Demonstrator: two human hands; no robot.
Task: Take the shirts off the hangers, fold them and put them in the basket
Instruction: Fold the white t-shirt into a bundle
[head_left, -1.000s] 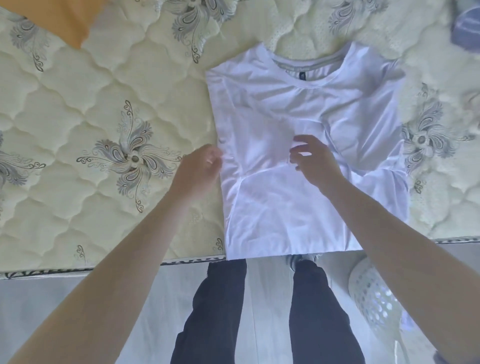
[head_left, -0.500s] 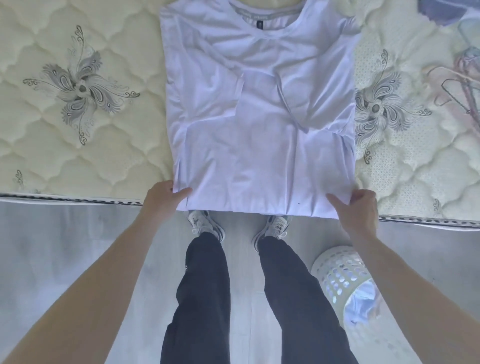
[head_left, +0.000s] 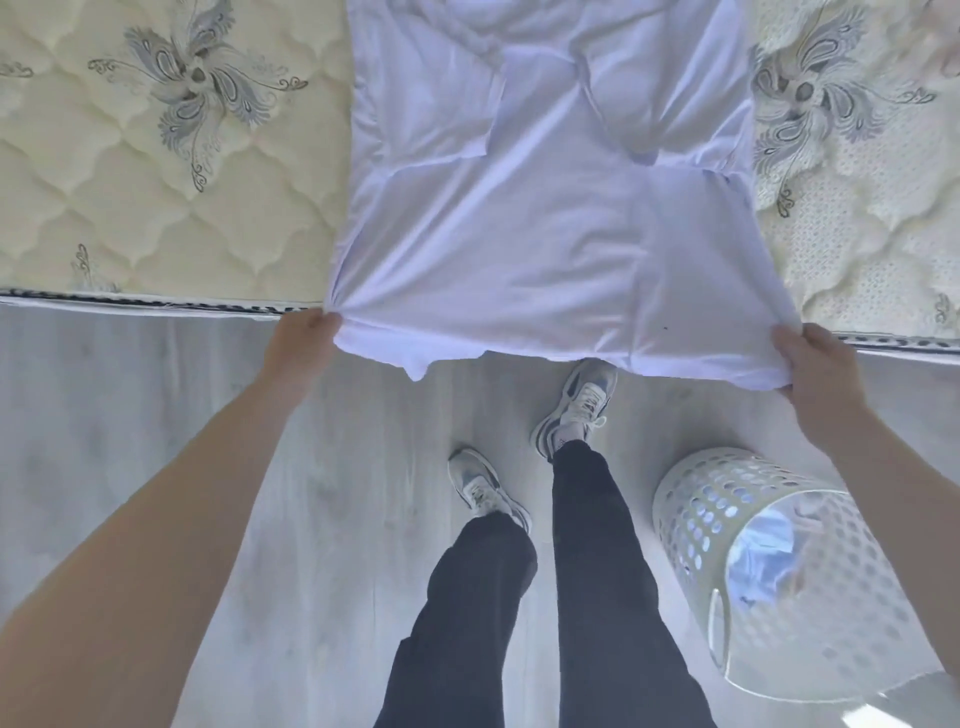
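Observation:
A white T-shirt (head_left: 545, 218) lies on the quilted mattress (head_left: 171, 208) with both sleeves folded in over its front; its collar is out of view at the top. My left hand (head_left: 301, 345) pinches the shirt's bottom-left corner and my right hand (head_left: 818, 369) grips the bottom-right corner. The hem is lifted and hangs past the mattress edge. A white perforated laundry basket (head_left: 727, 499) stands on the floor at the lower right, with pale fabric inside.
The mattress edge (head_left: 156, 304) runs across the view above a pale wood floor (head_left: 130, 426). My legs in dark trousers (head_left: 587, 597) and grey sneakers (head_left: 576, 405) stand between the bed and the basket.
My hands went from the shirt's middle down to its bottom corners, took hold of them and pulled the hem off the mattress edge. One foot has stepped back. The view tilted downward.

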